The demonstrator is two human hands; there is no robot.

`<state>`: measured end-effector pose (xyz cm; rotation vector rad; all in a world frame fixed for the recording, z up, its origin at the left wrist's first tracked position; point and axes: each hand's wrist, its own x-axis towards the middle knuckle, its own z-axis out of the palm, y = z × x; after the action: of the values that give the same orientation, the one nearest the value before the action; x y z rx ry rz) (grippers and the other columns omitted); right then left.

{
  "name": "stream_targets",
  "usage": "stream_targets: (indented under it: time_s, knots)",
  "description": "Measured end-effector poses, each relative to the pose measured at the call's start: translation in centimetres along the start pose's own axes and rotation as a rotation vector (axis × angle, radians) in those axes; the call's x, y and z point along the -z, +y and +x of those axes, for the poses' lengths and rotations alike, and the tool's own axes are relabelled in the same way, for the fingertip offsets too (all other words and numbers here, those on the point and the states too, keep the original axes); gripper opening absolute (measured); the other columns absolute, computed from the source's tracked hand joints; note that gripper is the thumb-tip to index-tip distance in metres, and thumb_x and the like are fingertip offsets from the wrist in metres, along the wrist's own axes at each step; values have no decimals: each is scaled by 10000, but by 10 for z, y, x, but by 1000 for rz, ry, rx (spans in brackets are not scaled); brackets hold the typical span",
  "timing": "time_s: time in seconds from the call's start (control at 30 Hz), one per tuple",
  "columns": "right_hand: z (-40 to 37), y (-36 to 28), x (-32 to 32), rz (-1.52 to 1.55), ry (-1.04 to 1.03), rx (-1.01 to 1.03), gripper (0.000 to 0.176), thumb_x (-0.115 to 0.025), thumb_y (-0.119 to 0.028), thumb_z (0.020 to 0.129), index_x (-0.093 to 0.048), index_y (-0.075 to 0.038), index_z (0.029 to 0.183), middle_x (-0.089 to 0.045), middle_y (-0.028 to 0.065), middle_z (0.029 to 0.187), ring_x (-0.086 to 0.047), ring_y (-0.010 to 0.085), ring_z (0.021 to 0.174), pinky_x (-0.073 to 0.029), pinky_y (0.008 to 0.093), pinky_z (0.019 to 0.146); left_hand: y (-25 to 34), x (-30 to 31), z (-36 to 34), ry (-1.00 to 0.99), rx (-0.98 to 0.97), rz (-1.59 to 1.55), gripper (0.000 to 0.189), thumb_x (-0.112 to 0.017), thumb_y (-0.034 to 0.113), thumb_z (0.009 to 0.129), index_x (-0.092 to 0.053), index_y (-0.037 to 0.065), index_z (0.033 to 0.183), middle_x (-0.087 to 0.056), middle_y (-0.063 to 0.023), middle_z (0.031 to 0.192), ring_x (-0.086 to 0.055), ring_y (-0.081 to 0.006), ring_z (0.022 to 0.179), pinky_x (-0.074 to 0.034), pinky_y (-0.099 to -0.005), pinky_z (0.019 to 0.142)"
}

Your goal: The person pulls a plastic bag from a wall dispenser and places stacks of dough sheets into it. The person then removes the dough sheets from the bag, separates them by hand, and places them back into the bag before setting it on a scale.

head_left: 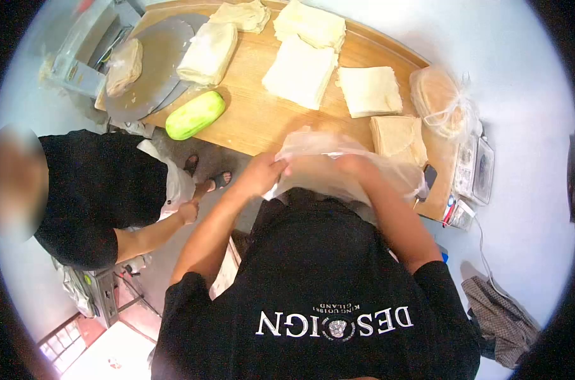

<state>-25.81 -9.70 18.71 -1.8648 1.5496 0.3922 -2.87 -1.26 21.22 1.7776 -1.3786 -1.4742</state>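
1. Both hands are working the bag (347, 161) at the counter's (255, 123) near edge. The thin film could tear if I am pulling its two sides apart too hard.
2. Part of the bag is hanging past that near edge. I cannot tell what is inside, but it could slide out toward the floor if the mouth is tipping down.
3. Just beyond the bag, a stack (398, 139) of thin sheets is lying toward the right edge. A loose flap of film could drag its top sheets askew.
4. Another person's hand (187, 212) is hovering near my left forearm, below the counter edge. A bump there could jerk my grip.
5. My left hand (262, 172) is pinching the bag's left rim with its fingers closed on the film. The forearm is running up from the lower left, with the elbow bent.
6. My right hand (357, 166) is lying at the bag's top with the wrist turning inward. Film is covering its fingers, so I cannot tell whether it is gripping or only resting.
7. The melon (195, 115) is lying at the counter's left edge, well apart from both hands.
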Motion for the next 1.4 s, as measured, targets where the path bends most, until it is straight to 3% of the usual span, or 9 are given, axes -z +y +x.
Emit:
stream_targets:
  time_s: [0.2,0.27,0.37,0.57,0.7,0.97,1.03,1.17,1.4]
  knots:
    - [38,14,42,8,-24,150,412,-529,-417,916,-636,-99,1155,-665,140,1110,-622,285,1020,-488,384,875,48,27,-37,110,71,476,402,-748,355,790,-663,33,1017,-667,-164,936,-657,-304,896,-516,-423,786]
    - [45,22,48,16,-42,183,420,-529,-426,913,-633,-103,1161,-662,138,1117,-619,284,1023,-488,386,874,76,8,-41,580,-543,693,385,-776,254,735,-657,27,1023,-664,-148,999,-642,-344,948,-517,-426,812]
    - [44,31,46,19,-80,242,432,-529,-439,909,-628,-110,1171,-658,134,1127,-616,283,1028,-489,389,873,103,-43,-27,267,-979,379,266,-698,128,775,-659,37,1023,-658,-165,1035,-636,-353,963,-523,-430,832]
    - [69,34,66,14,-146,417,457,-529,-465,901,-619,-123,1191,-651,126,1147,-609,282,1038,-491,396,871,60,-129,97,-195,-142,721,414,-593,218,858,-541,65,1239,-653,-210,1090,-640,-353,1024,-507,-492,860]
    - [98,36,74,53,-201,515,474,-529,-482,896,-613,-132,1205,-646,120,1160,-605,280,1045,-492,401,869,36,-148,113,-109,16,551,531,-665,293,788,-537,64,1250,-652,-209,1098,-651,-354,1002,-516,-498,843]
    - [171,27,74,152,-286,707,505,-529,-513,887,-602,-147,1228,-637,111,1183,-597,278,1056,-493,409,866,-73,-210,158,-877,-120,797,387,-727,352,685,-706,30,899,-698,-200,909,-675,-372,895,-537,-470,771]
    - [200,24,58,704,-372,-18,552,-517,-550,876,-559,-183,1286,-591,70,1246,-550,280,1107,-494,454,839,-95,-234,146,-831,-141,757,376,-728,364,686,-716,24,847,-699,-203,901,-678,-386,856,-537,-474,753]
    - [195,21,60,638,-320,46,540,-544,-534,866,-546,-219,1305,-557,64,1281,-510,296,1155,-486,495,826,-46,-220,127,-846,20,653,445,-717,381,719,-696,2,951,-689,-208,985,-660,-388,945,-528,-485,801]
    - [230,47,-53,658,6,142,549,-538,-386,893,-526,-52,1328,-517,210,1350,-472,320,1271,-396,418,1033,-26,-189,177,124,-227,672,223,-485,119,864,-663,-7,906,-638,-198,1006,-620,-366,908,-525,-436,800]
